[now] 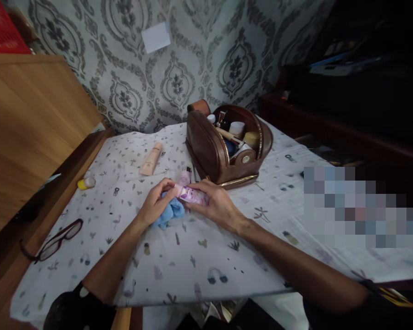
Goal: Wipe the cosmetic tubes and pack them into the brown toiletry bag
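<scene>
A pink-and-purple printed tube (194,196) lies sideways between my two hands, just above the cloth-covered table. My right hand (223,206) is wrapped round its right part. At its left end, the fingers of my left hand (157,199) are closed on the lighter pink tip. A crumpled blue cloth (170,214) hangs under my left hand, against its fingers; whether the fingers also grip it I cannot tell. Right behind the tube is a small pink bottle (185,176) with a dark, shiny top. A beige squeeze tube (152,160) lies farther back on the left.
A brown toiletry bag (209,142), unzipped and filled with jars and a brush, stands behind my right hand. Dark-red glasses (57,240) and a small yellow-and-white bottle (86,183) lie at the left. A wooden cabinet (37,123) borders the left side; a patterned wall (192,59) rises behind.
</scene>
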The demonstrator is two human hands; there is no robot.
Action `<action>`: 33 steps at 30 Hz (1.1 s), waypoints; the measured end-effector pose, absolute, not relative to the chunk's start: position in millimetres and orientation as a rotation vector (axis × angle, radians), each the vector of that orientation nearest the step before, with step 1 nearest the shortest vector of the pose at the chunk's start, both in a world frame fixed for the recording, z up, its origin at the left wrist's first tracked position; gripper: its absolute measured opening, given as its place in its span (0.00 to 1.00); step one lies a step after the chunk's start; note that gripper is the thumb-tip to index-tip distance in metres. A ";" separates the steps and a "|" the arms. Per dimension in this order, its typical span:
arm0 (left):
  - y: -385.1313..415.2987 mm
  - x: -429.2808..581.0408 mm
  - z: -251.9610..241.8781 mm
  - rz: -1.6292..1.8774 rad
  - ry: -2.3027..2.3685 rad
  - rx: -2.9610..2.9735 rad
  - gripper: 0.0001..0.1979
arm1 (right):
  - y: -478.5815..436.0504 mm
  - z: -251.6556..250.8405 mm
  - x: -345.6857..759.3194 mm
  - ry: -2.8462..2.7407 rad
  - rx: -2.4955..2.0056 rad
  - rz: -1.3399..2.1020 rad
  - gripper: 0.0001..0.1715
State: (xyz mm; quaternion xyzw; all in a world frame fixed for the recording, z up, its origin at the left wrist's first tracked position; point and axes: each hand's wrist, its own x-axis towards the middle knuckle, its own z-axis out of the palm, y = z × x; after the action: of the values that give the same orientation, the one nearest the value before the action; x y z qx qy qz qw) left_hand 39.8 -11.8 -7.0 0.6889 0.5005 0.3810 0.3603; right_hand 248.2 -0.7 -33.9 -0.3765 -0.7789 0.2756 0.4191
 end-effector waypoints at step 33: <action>-14.9 37.1 -2.7 0.911 1.207 1.764 0.20 | -2.4 -32.4 247.5 -1.937 -0.969 0.677 0.20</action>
State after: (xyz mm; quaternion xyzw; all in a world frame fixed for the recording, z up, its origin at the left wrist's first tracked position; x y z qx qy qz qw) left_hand 37.1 -14.9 -2.7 0.6965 0.4767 0.3599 0.3977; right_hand 247.5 -2.4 -32.4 -0.3869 -0.7738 0.2705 0.4224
